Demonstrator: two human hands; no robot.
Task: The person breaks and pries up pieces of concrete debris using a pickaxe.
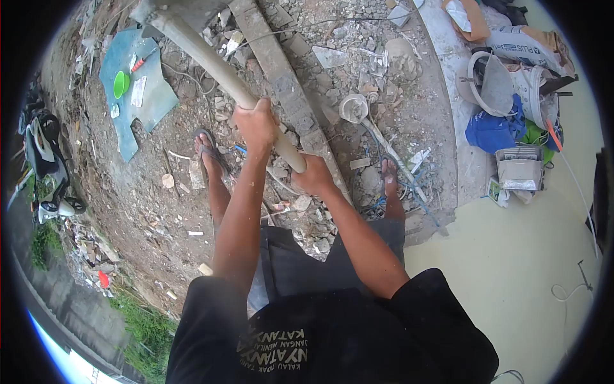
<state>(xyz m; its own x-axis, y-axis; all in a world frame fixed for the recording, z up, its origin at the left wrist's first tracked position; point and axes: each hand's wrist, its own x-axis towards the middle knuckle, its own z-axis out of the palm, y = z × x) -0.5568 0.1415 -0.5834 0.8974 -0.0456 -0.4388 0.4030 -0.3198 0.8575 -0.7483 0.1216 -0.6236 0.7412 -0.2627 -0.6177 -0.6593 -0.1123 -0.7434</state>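
My left hand (256,126) is wrapped round the middle of a pale wooden hoe handle (203,59). Lower down, my right hand (312,175) grips the handle near its end. The hoe slants up to the left, and its wide grey metal head (167,9) is partly cut off by the top edge. Under the handle lie broken rubble (307,211) and soil. A long concrete beam (278,70) runs diagonally beneath it, between my sandalled feet.
A blue-green sheet (153,96) at left carries a green bowl (121,84) and a red-handled tool (138,64). Near my right foot lies a long-handled scoop (354,109) with cables. Buckets (491,83), a blue bag (495,130) and a sack (531,48) stand at right. A motorcycle (51,153) is far left.
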